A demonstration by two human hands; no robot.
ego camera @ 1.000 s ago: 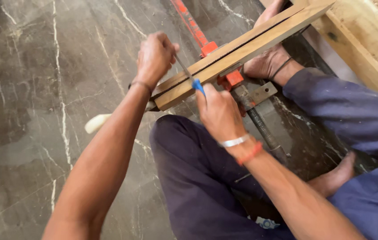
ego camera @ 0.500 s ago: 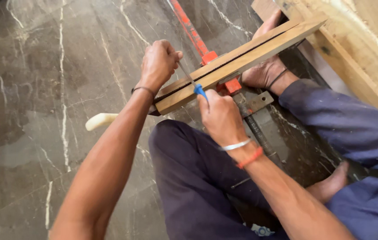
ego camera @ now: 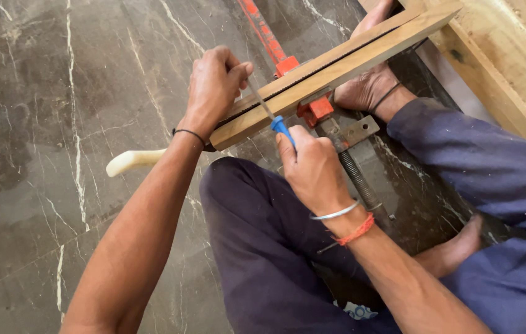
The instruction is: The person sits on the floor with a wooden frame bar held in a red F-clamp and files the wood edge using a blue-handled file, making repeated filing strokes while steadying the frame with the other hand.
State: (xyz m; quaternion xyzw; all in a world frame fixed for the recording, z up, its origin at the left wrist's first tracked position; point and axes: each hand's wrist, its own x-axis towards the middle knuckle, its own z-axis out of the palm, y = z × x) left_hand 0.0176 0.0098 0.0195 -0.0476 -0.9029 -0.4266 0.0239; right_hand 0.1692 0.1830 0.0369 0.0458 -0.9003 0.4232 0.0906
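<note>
Centrally, the left hand (ego camera: 213,83) has its fingers curled and pressed around the near end of the long wooden strip (ego camera: 337,65), which runs diagonally toward the upper right. Just below it, the right hand (ego camera: 312,170) pinches a blue-handled thin tool (ego camera: 270,114), tip on the strip. An orange clamp (ego camera: 288,68) (bar crossing underneath) grips the wood above the dark marble floor (ego camera: 46,124).

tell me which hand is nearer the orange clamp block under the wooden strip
Right. The right hand sits just below-left of the orange clamp block; the left hand is farther off, left of it, atop the wooden strip.
</note>
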